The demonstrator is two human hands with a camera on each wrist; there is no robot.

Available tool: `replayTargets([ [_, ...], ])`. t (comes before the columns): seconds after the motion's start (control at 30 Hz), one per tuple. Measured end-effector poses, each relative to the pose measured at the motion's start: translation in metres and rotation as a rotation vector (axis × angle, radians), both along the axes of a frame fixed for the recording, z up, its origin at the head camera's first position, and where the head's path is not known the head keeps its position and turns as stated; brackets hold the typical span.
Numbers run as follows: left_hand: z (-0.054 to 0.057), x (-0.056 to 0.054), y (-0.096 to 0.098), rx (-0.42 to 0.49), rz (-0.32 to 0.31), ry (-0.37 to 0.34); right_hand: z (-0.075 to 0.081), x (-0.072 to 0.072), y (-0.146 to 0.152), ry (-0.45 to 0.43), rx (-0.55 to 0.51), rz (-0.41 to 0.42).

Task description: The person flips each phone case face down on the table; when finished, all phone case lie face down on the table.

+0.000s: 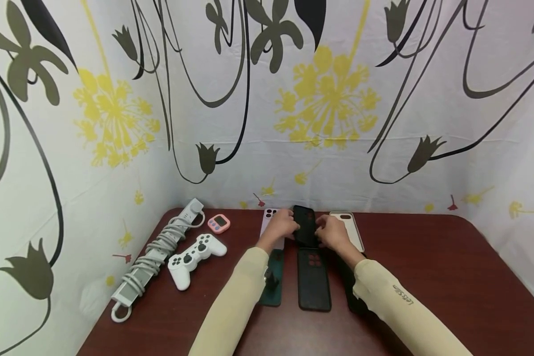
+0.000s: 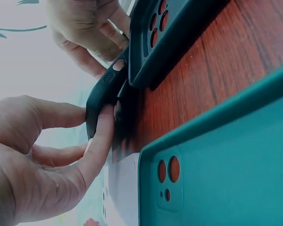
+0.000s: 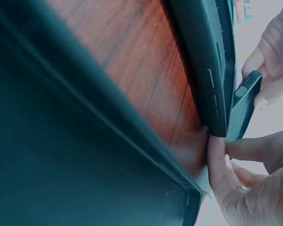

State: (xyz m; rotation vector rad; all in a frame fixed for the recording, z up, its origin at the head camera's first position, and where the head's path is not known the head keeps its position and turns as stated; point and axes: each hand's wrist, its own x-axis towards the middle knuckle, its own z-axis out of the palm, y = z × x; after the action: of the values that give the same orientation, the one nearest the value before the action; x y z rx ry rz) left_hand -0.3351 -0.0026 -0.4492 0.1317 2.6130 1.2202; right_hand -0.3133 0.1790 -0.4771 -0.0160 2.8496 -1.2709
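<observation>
Both hands are at a black phone case (image 1: 304,228) at the back of the table, its far end tipped up in the left wrist view. My left hand (image 1: 281,225) pinches its left edge between thumb and fingers. At the opposite edge, my right hand (image 1: 333,231) pinches it with thumb and fingers. A second black case (image 1: 314,284) with a red-showing camera cutout lies just in front. The teal phone case (image 2: 226,160) is below my left forearm. A lilac phone case (image 1: 265,217) and a cream one (image 1: 353,231) flank the hands, partly covered by them.
Under my right forearm lies another dark case (image 1: 352,291). On the left are a white game controller (image 1: 197,257), a pink timer (image 1: 219,223) and a power strip (image 1: 153,259) wound with its cord. Patterned white cloth (image 1: 267,123) hangs behind the brown table (image 1: 431,277).
</observation>
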Motion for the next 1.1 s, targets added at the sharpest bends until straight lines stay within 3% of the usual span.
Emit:
replayTargets([
  [0.27, -0.001, 0.001, -0.009, 0.035, 0.061, -0.015, -0.003, -0.004, -0.001, -0.029, -0.077, 0.064],
  [0.4, -0.001, 0.003, -0.014, 0.069, 0.058, -0.026, -0.004, -0.005, -0.002, -0.070, -0.109, 0.079],
  [0.67, 0.004, 0.007, -0.020, 0.314, 0.045, -0.125, -0.001, -0.007, -0.003, -0.141, -0.205, 0.101],
  [0.87, 0.004, 0.009, -0.021, 0.375, 0.039, -0.151, 0.000, -0.007, 0.000, -0.163, -0.341, 0.068],
  [1.1, 0.006, 0.010, -0.017, 0.389, 0.014, -0.136, 0.011, -0.005, 0.006, -0.224, -0.339, 0.140],
])
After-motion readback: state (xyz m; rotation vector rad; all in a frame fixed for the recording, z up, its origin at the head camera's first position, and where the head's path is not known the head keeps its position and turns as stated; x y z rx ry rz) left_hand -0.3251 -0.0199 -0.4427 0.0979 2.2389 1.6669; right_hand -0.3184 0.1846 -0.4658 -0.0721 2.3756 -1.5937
